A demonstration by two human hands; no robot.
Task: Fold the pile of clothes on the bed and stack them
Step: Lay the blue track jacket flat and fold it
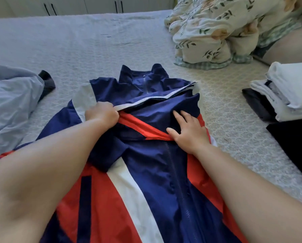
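A navy, red and white zip jacket [157, 172] lies face up on the bed [76, 41], collar pointing away from me. Its right sleeve is folded across the chest. My left hand [102, 114] grips the end of that sleeve with curled fingers. My right hand [187, 132] rests flat on the folded sleeve near the zip, fingers straight and spread. A stack of folded white and dark clothes [285, 93] sits at the right.
A light blue garment [11, 106] with a dark piece beside it lies unfolded at the left. A rumpled floral duvet [216, 28] fills the far right corner. A black cloth [294, 148] lies at the right edge. White cupboards [68, 4] stand behind the bed.
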